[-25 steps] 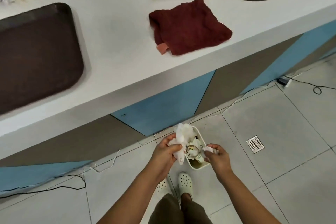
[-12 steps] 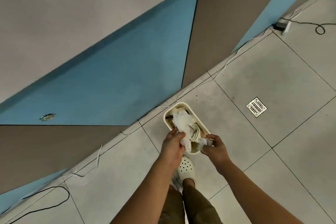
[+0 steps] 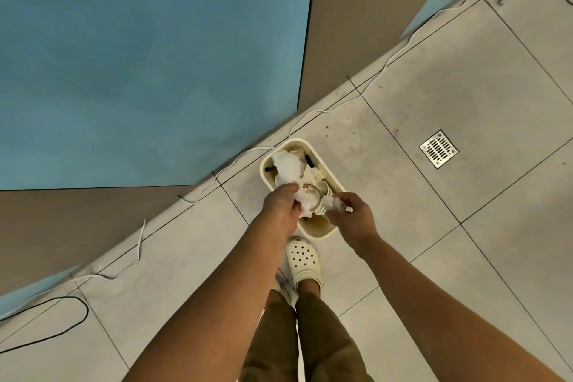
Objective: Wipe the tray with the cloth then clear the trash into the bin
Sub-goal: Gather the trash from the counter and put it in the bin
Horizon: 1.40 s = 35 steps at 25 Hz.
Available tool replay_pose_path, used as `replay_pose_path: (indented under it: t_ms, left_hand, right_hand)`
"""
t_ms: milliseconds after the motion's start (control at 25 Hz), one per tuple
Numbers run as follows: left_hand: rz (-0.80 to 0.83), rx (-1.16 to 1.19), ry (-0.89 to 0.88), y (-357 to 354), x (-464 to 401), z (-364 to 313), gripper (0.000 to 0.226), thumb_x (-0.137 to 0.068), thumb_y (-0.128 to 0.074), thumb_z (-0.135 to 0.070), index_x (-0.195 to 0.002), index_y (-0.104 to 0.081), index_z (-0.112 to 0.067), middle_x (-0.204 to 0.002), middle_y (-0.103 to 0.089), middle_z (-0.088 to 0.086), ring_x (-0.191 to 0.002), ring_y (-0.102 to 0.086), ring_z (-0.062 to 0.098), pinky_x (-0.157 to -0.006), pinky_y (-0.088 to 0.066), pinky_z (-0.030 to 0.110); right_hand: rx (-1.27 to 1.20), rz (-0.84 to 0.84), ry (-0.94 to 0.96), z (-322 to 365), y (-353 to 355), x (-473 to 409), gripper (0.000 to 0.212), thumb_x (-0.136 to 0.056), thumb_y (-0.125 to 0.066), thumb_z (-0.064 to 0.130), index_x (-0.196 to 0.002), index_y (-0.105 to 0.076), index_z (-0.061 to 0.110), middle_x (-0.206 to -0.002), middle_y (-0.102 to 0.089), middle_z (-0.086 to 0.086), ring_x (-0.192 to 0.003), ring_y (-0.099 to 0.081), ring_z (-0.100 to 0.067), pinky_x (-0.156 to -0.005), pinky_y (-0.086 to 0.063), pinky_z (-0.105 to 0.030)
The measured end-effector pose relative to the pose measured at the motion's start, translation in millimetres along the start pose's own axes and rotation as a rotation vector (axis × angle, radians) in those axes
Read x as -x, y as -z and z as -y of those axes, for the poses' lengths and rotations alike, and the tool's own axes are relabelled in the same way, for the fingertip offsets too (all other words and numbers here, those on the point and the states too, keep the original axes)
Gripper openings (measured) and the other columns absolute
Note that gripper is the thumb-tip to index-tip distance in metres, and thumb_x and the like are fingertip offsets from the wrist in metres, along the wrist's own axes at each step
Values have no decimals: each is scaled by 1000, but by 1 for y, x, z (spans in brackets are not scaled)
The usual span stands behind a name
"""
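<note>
Both hands, left hand (image 3: 280,208) gripping crumpled tissue (image 3: 290,172), right hand (image 3: 352,215) pinching a wad (image 3: 332,204), should release squarely over the bin (image 3: 325,231).

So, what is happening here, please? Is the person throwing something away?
Yes. A person stands over a small cream bin on the tiled floor and is putting trash into it. The left hand holds crumpled white paper over the bin, and the right hand holds a smaller white wad at the rim. Neither piece is released yet. The bin already looks quite full. The tray and the cloth are out of view.
</note>
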<state>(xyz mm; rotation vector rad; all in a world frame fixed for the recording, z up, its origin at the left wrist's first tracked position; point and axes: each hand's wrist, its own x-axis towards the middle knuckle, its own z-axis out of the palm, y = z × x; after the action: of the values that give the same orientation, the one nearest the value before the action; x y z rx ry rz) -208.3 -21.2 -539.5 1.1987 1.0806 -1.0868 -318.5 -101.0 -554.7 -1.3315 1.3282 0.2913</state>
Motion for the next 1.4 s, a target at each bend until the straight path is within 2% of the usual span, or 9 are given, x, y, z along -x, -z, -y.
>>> replay_pose_path:
  t_ms: [80, 160, 280, 440, 600, 760, 920, 1080, 1400]
  left_hand:
    - [70, -30, 45, 0, -3, -1, 32, -95, -47, -10, -126, -48, -1, -107, -56, 13, -99, -58, 29, -88, -47, 38]
    - [108, -90, 51, 7, -4, -1, 35, -97, -43, -11, -131, -46, -4, -100, -56, 12, -88, -57, 23, -86, -45, 37]
    - [74, -281, 5, 28, -3, 4, 40, -98, -42, -11, -138, -42, -12, -126, -53, 9, -118, -53, 25, -94, -42, 35]
    - [-17, -890, -248, 48, 2, 6, 40, -94, -46, -13, -134, -48, -14, -133, -53, 9, -119, -51, 23, -97, -42, 30]
    - [60, -1548, -699, 48, -28, -2, 41, -94, -49, -22, -135, -46, -20, -143, -41, 1, -128, -44, 18, -101, -37, 27]
    - [128, -1995, -818, 34, -79, 4, 51, -94, -47, -30, -141, -33, -18, -155, -14, 3, -136, -34, 23, -100, -40, 34]
    - [40, -2318, -704, 11, -142, 7, 88, -89, -51, -50, -149, 4, -17, -156, 11, 13, -144, 6, 35, -117, -14, 40]
    - [-119, -2520, -457, 0, -198, 12, 114, -80, -56, -61, -143, 25, -12, -152, 25, 17, -142, 17, 39, -118, -3, 46]
    - [-51, -2740, -304, -17, -282, 10, 98, -91, -45, -52, -143, 24, -6, -152, 27, 14, -140, 22, 38, -114, 6, 55]
  right_hand:
    - [3, 89, 1, -1, -2, -6, 52, -83, -61, 6, -131, -47, 21, -118, -53, -4, -105, -54, -28, -95, -48, -43]
    - [67, 129, -28, -5, 1, -12, 53, -88, -55, 8, -137, -41, 25, -127, -50, -5, -112, -52, -28, -99, -45, -47]
    - [208, 97, -41, -16, 7, -6, 42, -88, -52, 7, -128, -51, 20, -130, -52, -6, -103, -53, -23, -90, -47, -35]
    - [390, 80, -19, -24, 6, 7, 34, -88, -50, 7, -119, -56, 21, -125, -57, -9, -93, -56, -22, -77, -42, -24]
    - [654, 132, 111, -23, -17, -21, 48, -89, -49, 11, -134, -44, 25, -144, -39, -2, -122, -49, -25, -95, -43, -30]
    - [812, 98, 196, -30, -44, -67, 67, -88, -54, 22, -146, -21, 27, -156, -11, -1, -142, -18, -27, -109, -31, -38]
    - [1108, 180, 155, -59, -63, -111, 91, -88, -47, 53, -143, 22, 34, -153, 26, -5, -144, 11, -32, -115, -12, -48]
    - [1227, 236, 176, -74, -69, -146, 90, -90, -37, 59, -141, 29, 26, -150, 32, -7, -142, 22, -30, -116, 4, -46]
    - [1121, 386, -39, -95, -96, -228, 94, -90, -49, 48, -139, 30, 31, -152, 31, 3, -144, 14, -27, -118, -3, -49]
